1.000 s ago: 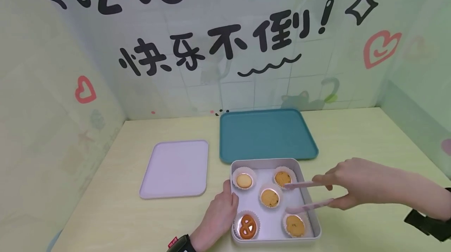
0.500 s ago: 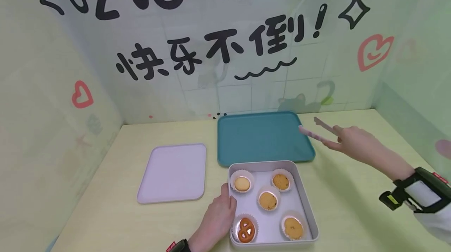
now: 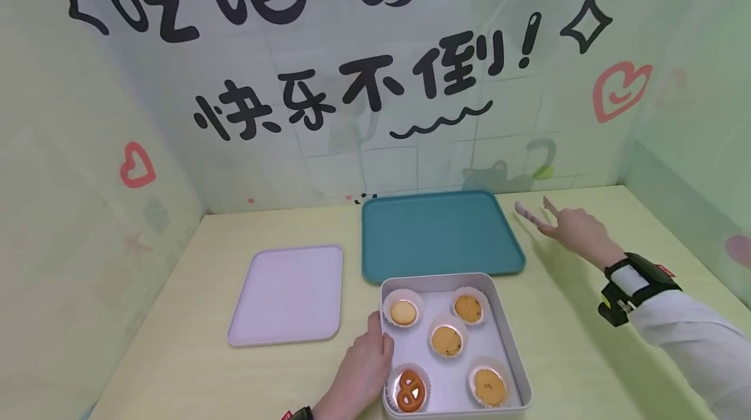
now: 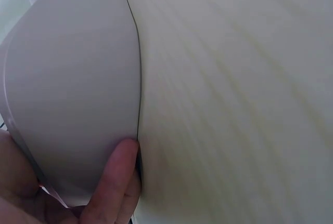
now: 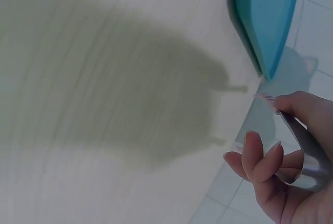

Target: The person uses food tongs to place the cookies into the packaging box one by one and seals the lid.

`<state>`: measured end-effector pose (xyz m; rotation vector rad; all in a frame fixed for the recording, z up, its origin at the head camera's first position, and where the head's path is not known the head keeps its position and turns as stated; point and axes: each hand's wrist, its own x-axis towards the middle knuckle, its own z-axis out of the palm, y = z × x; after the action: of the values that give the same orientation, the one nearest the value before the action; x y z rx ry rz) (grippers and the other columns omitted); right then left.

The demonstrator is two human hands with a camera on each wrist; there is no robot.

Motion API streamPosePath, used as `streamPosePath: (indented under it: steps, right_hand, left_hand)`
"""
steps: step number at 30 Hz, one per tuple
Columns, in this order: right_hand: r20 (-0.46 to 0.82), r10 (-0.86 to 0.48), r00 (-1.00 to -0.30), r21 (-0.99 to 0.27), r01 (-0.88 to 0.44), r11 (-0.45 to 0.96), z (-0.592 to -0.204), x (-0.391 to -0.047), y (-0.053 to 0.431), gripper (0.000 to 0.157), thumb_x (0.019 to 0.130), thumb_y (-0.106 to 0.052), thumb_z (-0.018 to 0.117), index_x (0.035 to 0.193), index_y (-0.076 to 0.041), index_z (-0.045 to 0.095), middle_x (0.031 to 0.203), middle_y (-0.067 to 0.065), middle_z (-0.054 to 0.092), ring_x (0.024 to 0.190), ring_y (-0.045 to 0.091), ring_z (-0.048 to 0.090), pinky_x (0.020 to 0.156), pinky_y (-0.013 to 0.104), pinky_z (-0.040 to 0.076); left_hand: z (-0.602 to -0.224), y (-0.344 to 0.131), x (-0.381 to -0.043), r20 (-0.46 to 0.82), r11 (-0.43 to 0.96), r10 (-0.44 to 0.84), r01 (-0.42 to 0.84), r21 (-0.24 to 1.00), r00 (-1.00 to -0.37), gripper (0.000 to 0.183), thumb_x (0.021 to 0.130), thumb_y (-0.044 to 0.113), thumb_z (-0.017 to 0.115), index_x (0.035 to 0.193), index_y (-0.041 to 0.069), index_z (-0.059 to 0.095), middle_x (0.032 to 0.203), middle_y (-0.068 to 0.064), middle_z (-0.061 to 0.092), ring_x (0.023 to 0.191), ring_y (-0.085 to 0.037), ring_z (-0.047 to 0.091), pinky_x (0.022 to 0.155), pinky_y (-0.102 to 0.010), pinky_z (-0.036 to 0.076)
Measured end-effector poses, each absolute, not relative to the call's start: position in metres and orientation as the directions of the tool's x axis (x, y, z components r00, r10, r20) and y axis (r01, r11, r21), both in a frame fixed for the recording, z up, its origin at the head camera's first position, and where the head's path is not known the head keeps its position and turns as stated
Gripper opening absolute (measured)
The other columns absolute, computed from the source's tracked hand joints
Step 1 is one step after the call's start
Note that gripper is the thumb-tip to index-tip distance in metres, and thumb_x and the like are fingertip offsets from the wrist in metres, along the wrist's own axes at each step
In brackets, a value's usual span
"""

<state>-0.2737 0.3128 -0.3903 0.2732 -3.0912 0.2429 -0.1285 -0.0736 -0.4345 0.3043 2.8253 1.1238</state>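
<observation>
My left hand (image 3: 365, 366) grips the left wall of a square pale lilac baking tin (image 3: 435, 382); in the left wrist view its fingers lie along the tin's outer side (image 4: 73, 78). Inside the tin, a brown pretzel (image 3: 411, 391), a plain round biscuit (image 3: 403, 312), a flower-shaped cookie (image 3: 489, 387) and two speckled cookies (image 3: 446, 341) sit in separate paper cups. Raised over the table's back right, my right hand (image 3: 582, 235) holds tongs (image 3: 529, 213) with pinkish arms spread apart and nothing between them. The right wrist view shows the tongs' metal bend (image 5: 315, 166) against the palm.
A teal tray (image 3: 440, 234) lies behind the tin, left of the tongs. A lilac tray (image 3: 287, 296) rests on the table to the tin's left. Printed walls (image 3: 328, 139) enclose the table's back and sides.
My right hand has carried the tongs from over the cookies on the tin's right side, back and to the right past the teal tray. My left hand keeps its grip on the tin.
</observation>
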Motion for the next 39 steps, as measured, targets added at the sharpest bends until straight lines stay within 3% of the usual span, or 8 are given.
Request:
streamPosePath:
  steps: [16, 21, 23, 28, 32, 34, 37, 39]
  right_hand:
    - [0.082, -0.123, -0.989, -0.167, -0.135, 0.977, -0.413, -0.289, 0.301, 0.066, 0.095, -0.027, 0.05, 0.137, 0.018, 0.027, 0.044, 0.001, 0.03, 0.04, 0.01, 0.023, 0.037, 0.023, 0.02]
    - [0.076, -0.118, -0.99, -0.125, -0.127, 0.984, -0.42, -0.296, 0.301, 0.042, 0.092, -0.023, 0.053, 0.101, 0.017, 0.061, 0.051, 0.011, 0.046, 0.044, 0.021, 0.044, 0.036, 0.031, 0.031]
    - [0.075, -0.108, -0.991, -0.125, -0.117, 0.985, -0.423, -0.297, 0.301, 0.038, 0.09, -0.023, 0.054, 0.085, 0.014, 0.064, 0.055, 0.012, 0.048, 0.047, 0.023, 0.046, 0.037, 0.034, 0.033]
    - [0.093, -0.134, -0.987, -0.093, -0.143, 0.985, -0.427, -0.301, 0.301, 0.048, 0.091, -0.021, 0.053, 0.117, 0.019, 0.052, 0.052, 0.01, 0.045, 0.043, 0.021, 0.041, 0.038, 0.03, 0.026]
    - [0.084, -0.138, -0.987, -0.07, -0.144, 0.987, -0.428, -0.302, 0.3, 0.038, 0.092, -0.021, 0.052, 0.1, 0.015, 0.061, 0.054, 0.012, 0.047, 0.044, 0.022, 0.044, 0.039, 0.031, 0.028]
    - [0.077, -0.136, -0.988, -0.067, -0.142, 0.988, -0.428, -0.303, 0.3, 0.036, 0.092, -0.021, 0.052, 0.081, 0.012, 0.063, 0.054, 0.013, 0.048, 0.045, 0.023, 0.045, 0.039, 0.032, 0.029]
    - [0.062, -0.133, -0.989, -0.081, -0.138, 0.987, -0.428, -0.303, 0.299, 0.044, 0.092, -0.022, 0.052, 0.113, 0.017, 0.056, 0.052, 0.012, 0.046, 0.043, 0.022, 0.043, 0.039, 0.031, 0.028]
    - [0.06, -0.133, -0.989, -0.088, -0.138, 0.987, -0.428, -0.303, 0.298, 0.039, 0.092, -0.023, 0.053, 0.103, 0.014, 0.061, 0.051, 0.011, 0.046, 0.043, 0.021, 0.042, 0.039, 0.03, 0.027]
  left_hand:
    - [-0.434, -0.074, -0.128, -0.009, 0.71, 0.22, 0.154, 0.688, -0.975, 0.034, 0.096, 0.013, 0.037, 0.124, -0.007, 0.038, 0.087, -0.023, 0.064, 0.073, -0.028, 0.062, 0.059, -0.044, 0.047]
    - [-0.434, -0.073, -0.128, -0.023, 0.707, 0.225, 0.147, 0.692, -0.974, 0.035, 0.097, 0.014, 0.036, 0.126, -0.007, 0.037, 0.088, -0.023, 0.064, 0.074, -0.026, 0.062, 0.06, -0.044, 0.047]
    - [-0.434, -0.073, -0.128, -0.03, 0.706, 0.227, 0.144, 0.694, -0.973, 0.036, 0.097, 0.014, 0.036, 0.126, -0.007, 0.036, 0.089, -0.023, 0.064, 0.074, -0.026, 0.062, 0.06, -0.043, 0.047]
    - [-0.434, -0.073, -0.128, -0.038, 0.713, 0.221, 0.135, 0.688, -0.975, 0.036, 0.097, 0.014, 0.036, 0.127, -0.007, 0.036, 0.091, -0.024, 0.064, 0.074, -0.027, 0.062, 0.061, -0.044, 0.048]
    - [-0.433, -0.073, -0.129, -0.051, 0.717, 0.217, 0.124, 0.685, -0.975, 0.038, 0.097, 0.015, 0.036, 0.128, -0.007, 0.036, 0.093, -0.024, 0.063, 0.074, -0.026, 0.061, 0.061, -0.044, 0.048]
    - [-0.433, -0.072, -0.129, -0.054, 0.719, 0.215, 0.121, 0.684, -0.975, 0.038, 0.097, 0.015, 0.036, 0.128, -0.007, 0.036, 0.093, -0.024, 0.063, 0.074, -0.026, 0.061, 0.061, -0.044, 0.047]
    - [-0.433, -0.073, -0.129, -0.052, 0.721, 0.211, 0.119, 0.683, -0.976, 0.037, 0.097, 0.015, 0.036, 0.127, -0.007, 0.036, 0.092, -0.024, 0.063, 0.073, -0.025, 0.061, 0.06, -0.044, 0.047]
    - [-0.434, -0.073, -0.129, -0.052, 0.722, 0.21, 0.119, 0.681, -0.976, 0.037, 0.097, 0.014, 0.036, 0.127, -0.007, 0.036, 0.091, -0.023, 0.063, 0.072, -0.025, 0.061, 0.058, -0.043, 0.046]
